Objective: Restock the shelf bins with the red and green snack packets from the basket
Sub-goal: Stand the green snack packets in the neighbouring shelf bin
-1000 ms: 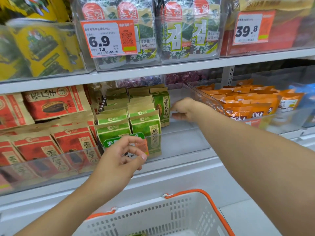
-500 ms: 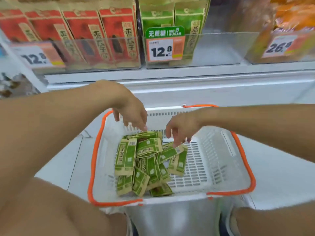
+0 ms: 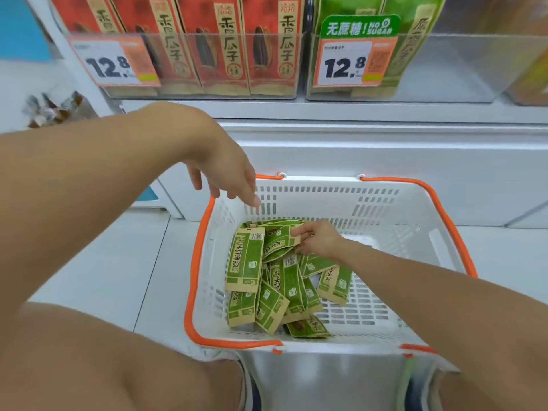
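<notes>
A: Where are the green packets [image 3: 275, 274]?

B: Piled loose in the left half of the white basket [image 3: 415, 250], most lying flat and overlapping. The basket has orange handles, and its right half shows bare slotted floor.

A: And the hands?

B: The right hand [image 3: 318, 240] is down inside the basket, at the far edge of the pile. Its thumb and fingers pinch the corner of one green packet [image 3: 280, 241] that lies on top of the others. The left hand [image 3: 229, 176] hangs above the basket's far left corner, fingers loosely spread and pointing down, holding nothing. It touches neither the basket nor the pile.

A: So the hands are apart?

B: Yes, well apart, the left one higher and nearer the basket's rim, the right one lower among the packets.

A: What sits beyond the basket?

B: A white shelf with clear bins. The bin [image 3: 189, 63] beyond the basket's left side holds upright red packets [image 3: 219, 40] in a row, with a price tag [image 3: 114, 62] reading 12.8 on its front. The bin [image 3: 444, 66] beyond the basket's middle holds upright green packets [image 3: 412, 31] at its left end, behind a second 12.8 tag [image 3: 354, 59] with a green "no sugar" sign on top. The rest of that bin looks bare.

A: Any red packets in the basket?

B: I see only green ones there.
</notes>
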{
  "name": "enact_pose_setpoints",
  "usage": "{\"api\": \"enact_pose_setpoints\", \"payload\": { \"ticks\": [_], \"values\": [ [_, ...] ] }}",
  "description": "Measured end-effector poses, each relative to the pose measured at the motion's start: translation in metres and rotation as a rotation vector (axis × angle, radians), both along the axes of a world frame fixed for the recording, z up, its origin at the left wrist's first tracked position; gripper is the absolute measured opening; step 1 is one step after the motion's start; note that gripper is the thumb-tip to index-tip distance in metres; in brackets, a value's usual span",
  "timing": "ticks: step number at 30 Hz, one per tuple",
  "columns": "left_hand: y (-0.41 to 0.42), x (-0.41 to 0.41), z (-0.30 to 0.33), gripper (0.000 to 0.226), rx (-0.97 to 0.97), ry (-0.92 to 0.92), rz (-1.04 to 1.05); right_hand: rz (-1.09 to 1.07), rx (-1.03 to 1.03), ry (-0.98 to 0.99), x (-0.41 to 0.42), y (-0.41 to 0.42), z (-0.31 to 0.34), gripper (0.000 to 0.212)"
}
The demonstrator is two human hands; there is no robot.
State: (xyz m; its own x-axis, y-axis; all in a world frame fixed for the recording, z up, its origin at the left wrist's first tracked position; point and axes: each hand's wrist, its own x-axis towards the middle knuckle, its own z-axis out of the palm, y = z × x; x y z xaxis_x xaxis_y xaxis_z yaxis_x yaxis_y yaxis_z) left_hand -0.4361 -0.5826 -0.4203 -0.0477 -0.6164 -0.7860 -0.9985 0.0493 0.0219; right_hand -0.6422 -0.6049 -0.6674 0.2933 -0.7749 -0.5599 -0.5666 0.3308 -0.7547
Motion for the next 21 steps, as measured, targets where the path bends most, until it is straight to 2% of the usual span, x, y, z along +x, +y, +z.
{"api": "enact_pose_setpoints", "payload": {
  "ticks": [3, 5, 7, 10, 13, 15, 18, 21],
  "values": [
    [-0.004, -0.008, 0.004, 0.054, -0.012, 0.020, -0.001, 0.210, -0.337, 0.175, -0.003, -0.008, 0.018, 0.021],
    [-0.007, -0.017, 0.009, 0.054, -0.038, 0.041, -0.022, 0.296, -0.463, 0.201, -0.006, -0.016, 0.041, 0.013],
    [-0.008, -0.029, 0.013, 0.061, -0.068, 0.079, -0.041, 0.425, -0.542, 0.240, -0.010, -0.028, 0.079, 0.009],
    [-0.012, -0.048, 0.019, 0.090, -0.097, 0.214, -0.015, 0.626, -0.571, 0.337, -0.029, -0.051, 0.160, 0.007],
    [-0.016, -0.071, 0.029, 0.102, -0.136, 0.420, 0.022, 0.624, -0.546, 0.366, -0.062, -0.056, 0.249, 0.007],
    [-0.018, -0.090, 0.036, 0.087, -0.138, 0.619, 0.066, 0.476, -0.555, 0.278, -0.085, -0.055, 0.297, 0.013],
    [-0.020, -0.119, 0.040, 0.042, -0.214, 0.914, 0.183, 0.219, -0.593, 0.051, -0.114, -0.054, 0.338, 0.016],
    [-0.023, -0.142, 0.048, 0.025, -0.308, 1.142, 0.363, 0.128, -0.648, -0.007, -0.136, -0.062, 0.365, 0.008]
  ]
}}
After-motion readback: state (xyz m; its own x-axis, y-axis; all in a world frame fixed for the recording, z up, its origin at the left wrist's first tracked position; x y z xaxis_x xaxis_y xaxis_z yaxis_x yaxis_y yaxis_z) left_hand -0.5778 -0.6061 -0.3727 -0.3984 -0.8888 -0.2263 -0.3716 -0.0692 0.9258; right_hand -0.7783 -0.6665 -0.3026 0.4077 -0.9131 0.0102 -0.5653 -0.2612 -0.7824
